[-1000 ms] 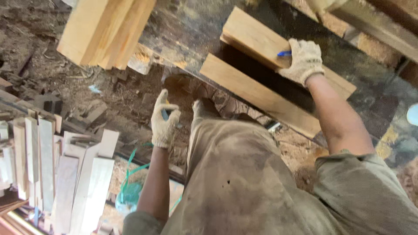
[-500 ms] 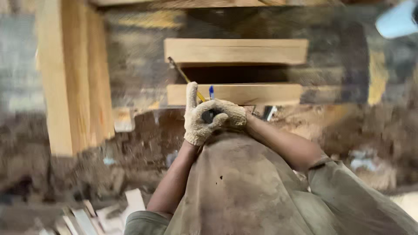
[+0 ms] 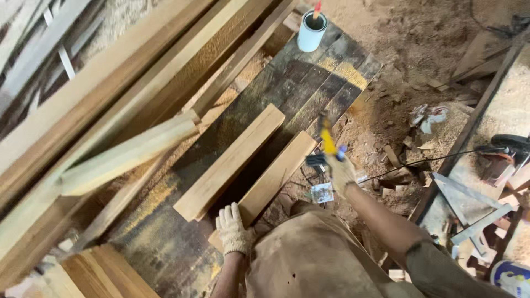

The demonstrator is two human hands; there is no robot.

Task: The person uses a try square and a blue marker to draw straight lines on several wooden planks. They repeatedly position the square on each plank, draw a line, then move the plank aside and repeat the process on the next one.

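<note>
Head view: the gloved left hand [image 3: 234,229] rests with fingers spread flat on the near end of the short pale rectangular wooden board [image 3: 265,185], a stiff, fairly heavy piece best gripped by its long edges. It lies on the dark plank floor [image 3: 287,88] beside a second pale board [image 3: 229,163]. The gloved right hand [image 3: 338,168], clenched on a yellow-handled tool [image 3: 327,140], has parted from the left since half a second ago.

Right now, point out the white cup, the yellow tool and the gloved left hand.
white cup [image 3: 311,32], head view, on its side wall.
yellow tool [image 3: 328,142], head view, mid-shaft, blurred.
left hand [image 3: 232,228], head view, back of the glove.
</note>
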